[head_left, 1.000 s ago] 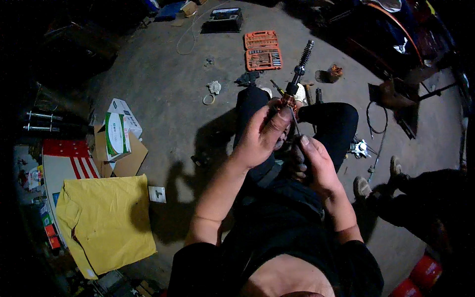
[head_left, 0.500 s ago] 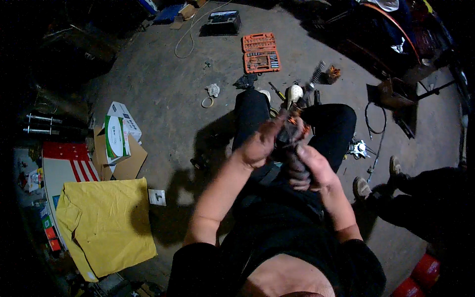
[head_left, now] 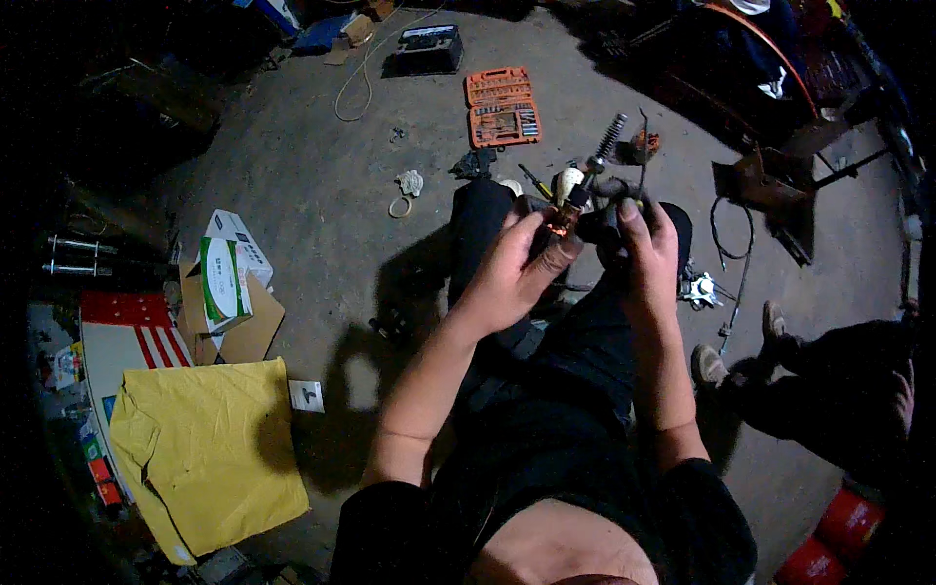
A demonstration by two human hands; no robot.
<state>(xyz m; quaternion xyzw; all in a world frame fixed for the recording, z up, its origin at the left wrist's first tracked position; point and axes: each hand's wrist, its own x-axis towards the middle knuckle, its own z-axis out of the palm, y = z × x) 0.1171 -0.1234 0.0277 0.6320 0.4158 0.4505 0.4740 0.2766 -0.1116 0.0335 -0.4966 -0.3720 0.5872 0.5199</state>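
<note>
My left hand point(head_left: 517, 273) is closed, its fingers and thumb round a small black part with a shiny copper-coloured section point(head_left: 565, 220). To its right my right hand point(head_left: 645, 244) grips a dark rounded part point(head_left: 612, 193). A thin dark lead point(head_left: 643, 146) rises above that hand. Both hands are over my knees, a little apart, and fingers hide much of what they hold. Just beyond them are a coil spring on a rod point(head_left: 611, 139), a whitish rounded part point(head_left: 568, 181) and a screwdriver with a yellow-and-black handle point(head_left: 535, 181).
An open orange socket set point(head_left: 503, 107) lies ahead, with a black battery point(head_left: 429, 49) behind it. At left are cardboard boxes point(head_left: 255, 322) and a yellow cloth point(head_left: 214, 448). Another person's shoes point(head_left: 710, 366) stand at right, near a black cable point(head_left: 749, 263) and a silver metal part point(head_left: 700, 290).
My hands were close together over the lap, blurred. They have moved farther from my body and apart, each with a part in it. The view has shifted slightly.
</note>
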